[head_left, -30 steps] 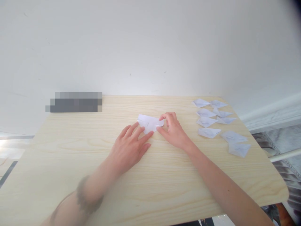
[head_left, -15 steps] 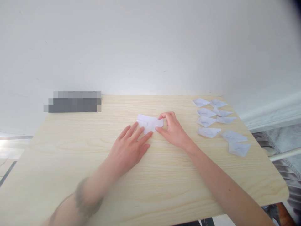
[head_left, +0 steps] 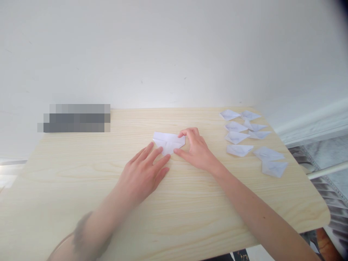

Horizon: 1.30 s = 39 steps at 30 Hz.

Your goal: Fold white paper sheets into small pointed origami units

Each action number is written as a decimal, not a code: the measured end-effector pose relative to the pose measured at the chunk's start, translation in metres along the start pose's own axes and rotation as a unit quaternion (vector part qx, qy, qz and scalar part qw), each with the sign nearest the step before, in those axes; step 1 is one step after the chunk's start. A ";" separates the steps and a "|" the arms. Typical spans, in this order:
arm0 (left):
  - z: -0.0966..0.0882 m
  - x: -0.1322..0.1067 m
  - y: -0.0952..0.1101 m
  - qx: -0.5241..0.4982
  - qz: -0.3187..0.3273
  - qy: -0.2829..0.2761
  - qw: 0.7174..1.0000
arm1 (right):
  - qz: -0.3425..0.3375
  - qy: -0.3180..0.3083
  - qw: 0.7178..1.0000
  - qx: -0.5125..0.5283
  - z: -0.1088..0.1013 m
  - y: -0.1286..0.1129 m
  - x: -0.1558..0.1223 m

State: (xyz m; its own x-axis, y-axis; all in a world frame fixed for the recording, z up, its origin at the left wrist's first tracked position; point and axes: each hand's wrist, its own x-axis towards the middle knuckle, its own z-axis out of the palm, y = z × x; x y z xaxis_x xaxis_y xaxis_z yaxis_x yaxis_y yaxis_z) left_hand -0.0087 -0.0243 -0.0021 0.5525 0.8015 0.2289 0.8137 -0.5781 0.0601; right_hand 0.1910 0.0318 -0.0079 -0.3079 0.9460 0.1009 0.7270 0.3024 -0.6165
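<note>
A small folded white paper (head_left: 169, 139) lies on the wooden table, with a straight far edge, crease lines and a pointed near side. My left hand (head_left: 145, 170) is spread flat, its fingertips resting at the paper's lower left edge. At the other end, my right hand (head_left: 197, 150) curves around the paper, index finger at the far edge and thumb at the near edge. The palm of the right hand is hidden from above. A dark fuzzy band (head_left: 91, 232) circles my left wrist.
Several folded white paper pieces (head_left: 236, 127) lie in two rough columns on the right of the table (head_left: 174, 217). A blurred-out dark object (head_left: 76, 121) sits at the back left. The white wall (head_left: 163, 54) rises behind the table. A pale bar (head_left: 328, 170) stands beyond the right edge.
The whole view has shifted a little, so everything appears slightly further left. Both hands keep nearly the same hold on the paper.
</note>
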 end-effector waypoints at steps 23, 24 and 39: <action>-0.003 0.002 0.003 -0.020 -0.014 -0.012 1.000 | 0.007 0.019 1.000 0.006 0.003 0.001 0.001; -0.002 0.002 0.003 -0.022 -0.013 -0.012 1.000 | 0.005 0.019 1.000 -0.001 0.004 0.000 0.001; 0.001 0.003 0.003 -0.072 -0.023 -0.009 0.997 | -0.030 0.019 0.999 -0.034 0.007 0.009 -0.002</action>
State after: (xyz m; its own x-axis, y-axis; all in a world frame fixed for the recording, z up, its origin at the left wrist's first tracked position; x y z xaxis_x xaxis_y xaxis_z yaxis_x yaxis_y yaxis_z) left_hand -0.0046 -0.0237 -0.0026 0.5190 0.8299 0.2047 0.8052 -0.5551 0.2088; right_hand 0.1939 0.0320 -0.0187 -0.3297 0.9293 0.1663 0.7484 0.3647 -0.5540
